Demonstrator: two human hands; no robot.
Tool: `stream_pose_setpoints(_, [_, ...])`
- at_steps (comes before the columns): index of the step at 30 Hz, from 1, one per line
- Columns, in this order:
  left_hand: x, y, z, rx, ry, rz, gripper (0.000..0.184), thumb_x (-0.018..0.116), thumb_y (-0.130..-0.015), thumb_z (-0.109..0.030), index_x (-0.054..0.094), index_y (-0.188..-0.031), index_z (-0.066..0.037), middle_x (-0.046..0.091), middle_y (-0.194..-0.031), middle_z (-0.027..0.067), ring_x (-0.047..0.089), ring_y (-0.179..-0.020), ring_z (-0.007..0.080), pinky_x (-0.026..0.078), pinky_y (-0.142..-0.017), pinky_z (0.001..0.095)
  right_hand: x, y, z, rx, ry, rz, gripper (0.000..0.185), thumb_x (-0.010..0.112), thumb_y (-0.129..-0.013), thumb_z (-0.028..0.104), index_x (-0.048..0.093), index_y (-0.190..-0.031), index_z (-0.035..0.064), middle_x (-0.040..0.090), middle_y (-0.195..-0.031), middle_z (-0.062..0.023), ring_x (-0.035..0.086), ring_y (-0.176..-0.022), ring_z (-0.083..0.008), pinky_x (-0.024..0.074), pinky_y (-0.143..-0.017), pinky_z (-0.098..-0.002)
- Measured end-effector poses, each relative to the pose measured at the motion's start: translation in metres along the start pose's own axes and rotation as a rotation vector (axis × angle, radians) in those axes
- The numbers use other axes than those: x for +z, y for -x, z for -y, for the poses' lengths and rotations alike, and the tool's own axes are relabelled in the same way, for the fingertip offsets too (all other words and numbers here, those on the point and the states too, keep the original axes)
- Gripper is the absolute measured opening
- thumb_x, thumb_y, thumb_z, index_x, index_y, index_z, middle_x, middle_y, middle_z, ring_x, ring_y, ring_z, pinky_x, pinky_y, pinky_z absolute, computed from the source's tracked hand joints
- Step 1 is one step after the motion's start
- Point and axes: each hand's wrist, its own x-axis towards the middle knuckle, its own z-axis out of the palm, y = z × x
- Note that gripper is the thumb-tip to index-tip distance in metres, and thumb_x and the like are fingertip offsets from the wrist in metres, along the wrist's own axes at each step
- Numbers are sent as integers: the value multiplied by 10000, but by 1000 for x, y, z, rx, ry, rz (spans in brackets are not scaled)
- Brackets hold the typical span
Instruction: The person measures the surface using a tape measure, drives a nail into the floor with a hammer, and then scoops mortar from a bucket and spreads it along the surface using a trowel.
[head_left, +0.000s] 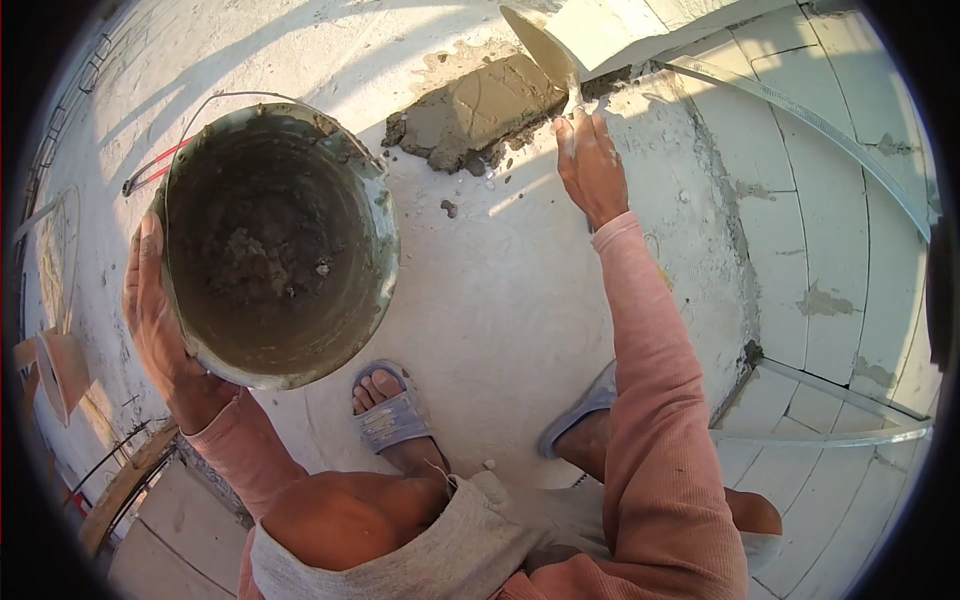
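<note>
My left hand (155, 310) presses against the outer left side of a bucket (385, 240), which is tilted so its mouth faces me. Wet grey mortar (265, 260) lies at the bottom of the bucket and smears its inner wall. My right hand (592, 165) is wrapped around the handle of a trowel (540, 48). The trowel blade stands at the right end of a bed of mortar (480, 105) spread on the floor, beside a pale block (610, 30). Small mortar crumbs lie in front of the bed.
My sandalled feet (392, 412) stand on the pale concrete floor (480, 300). On the right, a block wall (820, 230) has a metal strip (800, 110) along it. A wooden piece (125, 485) and another container (65, 370) are at the left.
</note>
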Motion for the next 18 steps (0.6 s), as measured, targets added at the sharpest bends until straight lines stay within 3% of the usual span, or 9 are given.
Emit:
stream_pose_setpoints(1, [-3, 0, 1, 150, -243, 18, 507, 580, -1000, -231, 558, -1494, -122, 550, -1504, 184, 526, -1391, 316, 377, -1179, 389, -2, -1, 1, 10, -8, -20, 348, 543, -1059, 325, 592, -1134, -12, 632, -1074, -225, 664, -958, -444, 566, -805, -505])
stream_pose_setpoints(4, [-1, -3, -5, 122, -181, 18, 500, 572, -1009, -236, 556, -1493, -111, 549, -1504, 184, 527, -1390, 316, 379, -1178, 390, 4, -5, -6, 4, 123, 138, 348, 549, -1056, 323, 595, -1158, -6, 639, -1068, -210, 671, -963, -429, 573, -795, -489])
stream_pose_setpoints(6, [5, -4, -14, -184, 210, -23, 500, 569, -1012, -240, 555, -1494, -107, 555, -1496, 188, 529, -1389, 316, 385, -1173, 392, -2, -8, 1, 4, 83, 41, 366, 542, -1057, 338, 598, -1159, -9, 644, -1080, -211, 673, -977, -426, 578, -797, -482])
stream_pose_setpoints(11, [9, -6, -16, -209, 327, -22, 503, 574, -1009, -239, 555, -1491, -100, 562, -1488, 187, 534, -1381, 315, 388, -1170, 392, 5, -12, -16, -71, 116, 98, 420, 538, -1054, 375, 624, -1137, -27, 661, -1074, -249, 680, -956, -439, 584, -780, -466])
stream_pose_setpoints(12, [9, -4, -16, -210, 330, -20, 503, 575, -1008, -238, 555, -1491, -99, 563, -1486, 187, 535, -1379, 315, 389, -1169, 392, 5, -17, -23, -116, 127, 32, 405, 535, -1062, 364, 647, -1141, -17, 673, -985, -189, 714, -834, -334, 591, -679, -389])
stream_pose_setpoints(15, [10, -3, -17, -205, 321, -10, 505, 578, -1006, -237, 555, -1490, -94, 568, -1481, 186, 538, -1374, 315, 391, -1167, 392, -54, -25, 15, 718, -825, 387, 381, 518, -1076, 345, 662, -1144, -1, 646, -915, -104, 676, -728, -182, 551, -588, -288])
stream_pose_setpoints(16, [10, -4, -17, -204, 318, -14, 505, 579, -1005, -237, 555, -1489, -93, 569, -1479, 186, 540, -1373, 314, 392, -1166, 392, -57, -23, 8, 724, -989, 454, 395, 493, -1086, 345, 661, -1168, -3, 591, -856, -45, 565, -639, -91, 489, -547, -231])
stream_pose_setpoints(18, [11, -3, -17, -194, 312, -9, 507, 581, -1004, -236, 555, -1489, -90, 572, -1476, 186, 542, -1370, 314, 393, -1165, 392, -44, -19, -10, 772, -1234, 525, 416, 493, -1084, 361, 654, -1184, -9, 581, -839, -40, 534, -615, -96, 474, -532, -239])
